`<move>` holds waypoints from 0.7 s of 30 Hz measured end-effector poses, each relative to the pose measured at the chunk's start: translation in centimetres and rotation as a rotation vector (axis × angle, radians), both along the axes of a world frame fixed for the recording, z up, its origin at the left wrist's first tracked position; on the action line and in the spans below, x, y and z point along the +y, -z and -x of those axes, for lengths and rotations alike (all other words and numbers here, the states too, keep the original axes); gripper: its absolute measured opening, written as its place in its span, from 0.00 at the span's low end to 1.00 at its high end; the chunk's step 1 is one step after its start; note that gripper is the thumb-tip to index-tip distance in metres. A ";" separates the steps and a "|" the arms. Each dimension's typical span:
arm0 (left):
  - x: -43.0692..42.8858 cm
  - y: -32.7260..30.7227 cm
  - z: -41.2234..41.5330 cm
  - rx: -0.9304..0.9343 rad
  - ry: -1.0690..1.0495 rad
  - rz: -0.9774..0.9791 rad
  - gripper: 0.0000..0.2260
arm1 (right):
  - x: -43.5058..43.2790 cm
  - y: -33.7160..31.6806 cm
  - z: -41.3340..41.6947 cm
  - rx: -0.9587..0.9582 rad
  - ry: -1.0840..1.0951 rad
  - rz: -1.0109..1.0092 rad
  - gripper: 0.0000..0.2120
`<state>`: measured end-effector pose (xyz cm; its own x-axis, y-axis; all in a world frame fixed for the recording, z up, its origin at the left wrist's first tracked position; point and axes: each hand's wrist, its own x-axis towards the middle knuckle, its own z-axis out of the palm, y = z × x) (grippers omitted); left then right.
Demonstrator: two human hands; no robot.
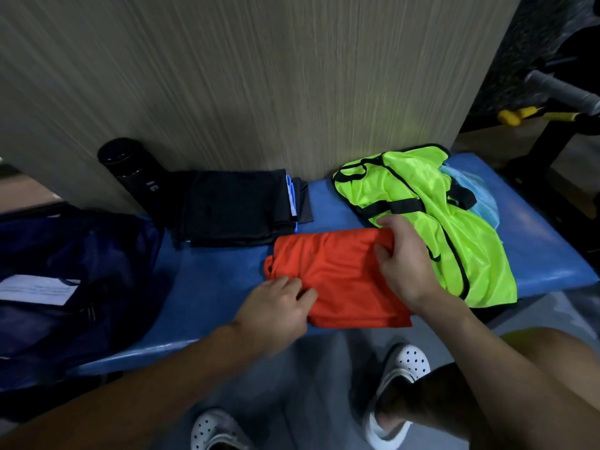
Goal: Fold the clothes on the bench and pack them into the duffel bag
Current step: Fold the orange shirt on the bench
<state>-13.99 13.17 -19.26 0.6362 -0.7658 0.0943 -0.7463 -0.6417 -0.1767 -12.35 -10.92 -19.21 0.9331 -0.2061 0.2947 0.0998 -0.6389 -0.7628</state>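
Partly off-frame: duffel bag (97, 254).

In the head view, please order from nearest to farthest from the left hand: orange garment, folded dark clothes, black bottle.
1. orange garment: touched by the left hand.
2. folded dark clothes: behind it, mid-bench.
3. black bottle: far back left.

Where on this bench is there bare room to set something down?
Bare bench lies between the duffel bag and the orange top, before the dark folded stack; the right end past the green vest. The back edge is crowded.
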 end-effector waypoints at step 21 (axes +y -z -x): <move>-0.4 2.1 -3.2 0.209 -0.453 0.033 0.42 | 3.9 4.4 1.2 0.301 -0.052 0.820 0.37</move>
